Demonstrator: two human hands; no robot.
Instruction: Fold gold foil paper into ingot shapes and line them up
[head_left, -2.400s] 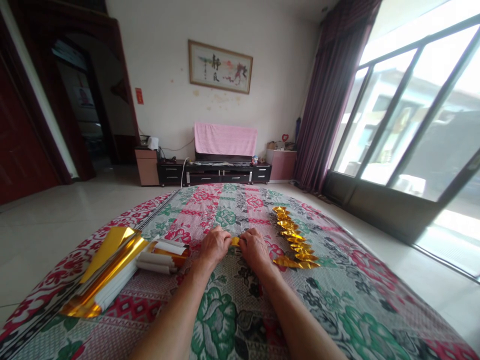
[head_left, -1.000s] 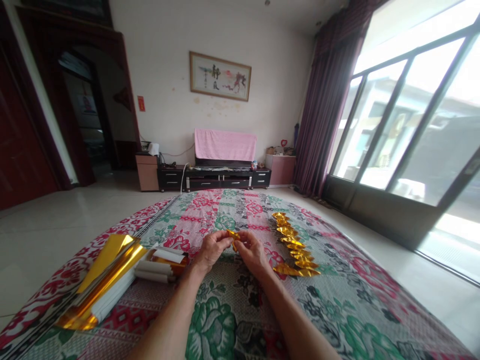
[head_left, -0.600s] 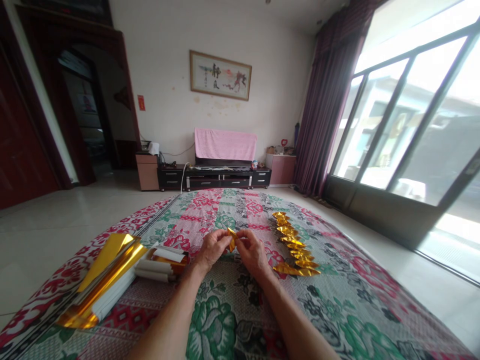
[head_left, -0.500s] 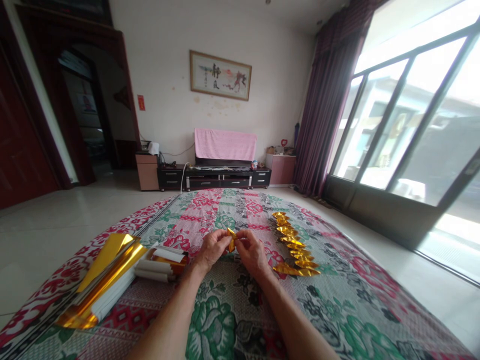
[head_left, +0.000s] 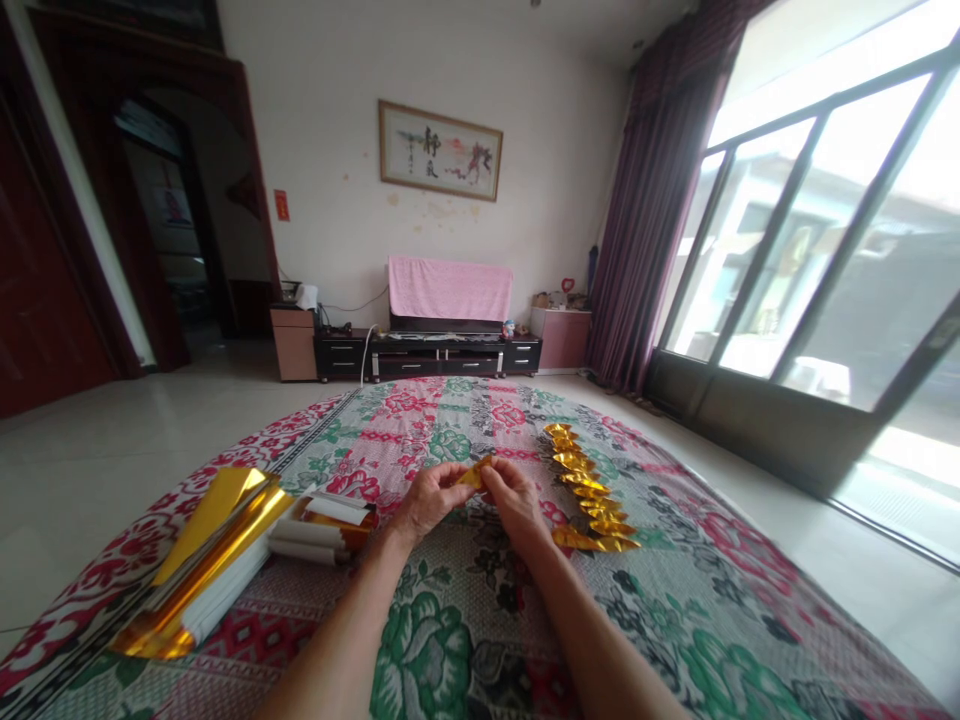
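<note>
Between my two hands is a small folded piece of gold foil paper (head_left: pixel 475 474), held above the patterned cloth. My left hand (head_left: pixel 433 497) pinches its left end between thumb and fingers. At the other end, my right hand (head_left: pixel 513 497) is closed on the paper, thumb against fingers. Part of the paper is hidden by my fingertips. Right of my hands, several folded gold paper ingots (head_left: pixel 589 490) lie in a row on the cloth. To the left lies a stack of gold foil sheets (head_left: pixel 225 545), beside rolled or folded white-backed papers (head_left: pixel 319 528).
A flowered red, green and grey cloth (head_left: pixel 427 650) spreads under everything. Beyond it stands a low black cabinet (head_left: pixel 439 360) with a pink towel (head_left: pixel 450 288) above. Purple curtains (head_left: pixel 637 220) and large windows are on the right; a doorway is at the left.
The gold paper has turned from nearly upright to slanting sideways between my fingers. My right hand has shifted slightly to the right. The row and the stack stay in place.
</note>
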